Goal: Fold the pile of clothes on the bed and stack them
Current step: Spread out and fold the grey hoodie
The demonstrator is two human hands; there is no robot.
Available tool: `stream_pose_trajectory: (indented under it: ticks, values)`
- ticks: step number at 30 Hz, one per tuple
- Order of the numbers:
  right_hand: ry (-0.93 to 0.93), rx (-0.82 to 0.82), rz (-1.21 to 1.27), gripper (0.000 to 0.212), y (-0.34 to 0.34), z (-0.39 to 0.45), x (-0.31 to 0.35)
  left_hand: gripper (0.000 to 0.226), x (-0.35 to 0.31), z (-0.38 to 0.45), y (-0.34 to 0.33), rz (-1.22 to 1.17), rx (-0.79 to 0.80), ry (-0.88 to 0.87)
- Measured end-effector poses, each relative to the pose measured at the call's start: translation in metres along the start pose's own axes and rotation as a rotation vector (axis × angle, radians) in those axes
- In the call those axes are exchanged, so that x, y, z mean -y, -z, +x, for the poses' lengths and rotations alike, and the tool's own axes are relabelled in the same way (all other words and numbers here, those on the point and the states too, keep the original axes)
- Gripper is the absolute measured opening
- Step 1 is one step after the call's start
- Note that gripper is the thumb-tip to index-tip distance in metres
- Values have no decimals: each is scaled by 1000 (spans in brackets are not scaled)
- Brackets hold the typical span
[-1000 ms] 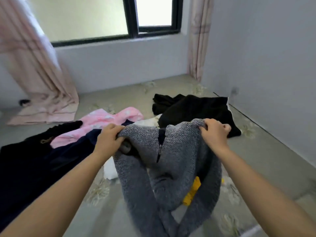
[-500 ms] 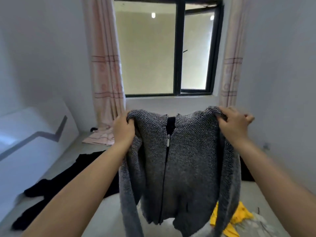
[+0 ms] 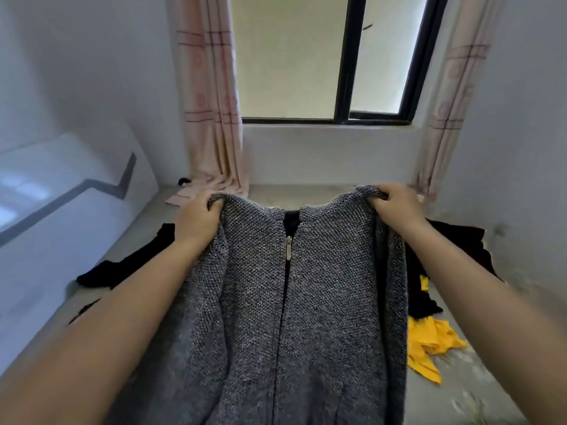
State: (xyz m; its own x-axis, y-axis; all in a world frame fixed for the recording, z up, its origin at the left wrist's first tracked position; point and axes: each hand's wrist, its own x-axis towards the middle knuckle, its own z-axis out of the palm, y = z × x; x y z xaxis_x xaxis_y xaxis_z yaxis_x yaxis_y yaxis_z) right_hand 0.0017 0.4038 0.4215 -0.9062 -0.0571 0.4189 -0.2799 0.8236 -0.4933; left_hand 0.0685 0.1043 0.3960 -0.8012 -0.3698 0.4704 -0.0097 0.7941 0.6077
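Note:
A grey knitted zip-up cardigan [image 3: 306, 302] hangs spread out in front of me, zip closed and facing me. My left hand [image 3: 198, 217] grips its left shoulder and my right hand [image 3: 395, 205] grips its right shoulder, both held out at arm's length above the bed [image 3: 460, 391]. The cardigan hides most of the clothes pile behind it. A yellow garment [image 3: 429, 342] lies crumpled on the bed at the right. Black clothes [image 3: 445, 250] lie behind my right forearm, and another black garment [image 3: 129, 262] lies at the left.
A white headboard [image 3: 61, 225] with a grey zigzag line runs along the left. Ahead are the window [image 3: 322, 56] and two pink curtains [image 3: 211, 102]; the left one pools on the bed. A grey wall [image 3: 521, 148] closes in the right side.
Both hands have lifted the grey cardigan off the bed and pulled it open by the shoulders, so it hangs flat. My view rose from the bed toward the window, then lowered a little.

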Motion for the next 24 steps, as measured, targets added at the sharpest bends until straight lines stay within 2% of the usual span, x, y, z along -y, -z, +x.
stream_pose_trajectory:
  ticks: [2,5,7,8,10,12,14,17,19,20,22,24]
  values:
    - [64,-9,73,27,-34,17,-7,31,27,14,-18,-8,-35,-26]
    - [236,-120,267,31,-80,33,-19,38,65,27,-44,-67,-124,-58]
    - [259,-129,348,33,-115,35,-35,41,92,26,-65,-68,-104,-66]
    - [218,-81,361,33,-140,34,-50,43,109,23,-81,-45,-45,-49]
    - [74,107,317,30,-192,22,-78,43,144,14,-117,33,177,87]
    - [-154,455,161,29,-249,1,-105,34,180,-1,-160,184,456,253]
    - [-328,807,-81,31,-299,-25,-124,32,207,-24,-203,370,794,335]
    - [-374,1184,-391,22,-347,-56,-133,33,227,-59,-249,569,1186,374]
    - [-416,1354,-479,15,-364,-66,-133,35,232,-73,-268,657,1379,410]
    - [-420,1388,-486,27,-371,-65,-135,39,236,-75,-275,667,1418,438]
    - [-410,1304,-465,40,-383,-61,-141,55,247,-75,-287,554,1360,563]
    - [-372,1103,-437,52,-396,-55,-144,59,253,-70,-298,372,1107,674]
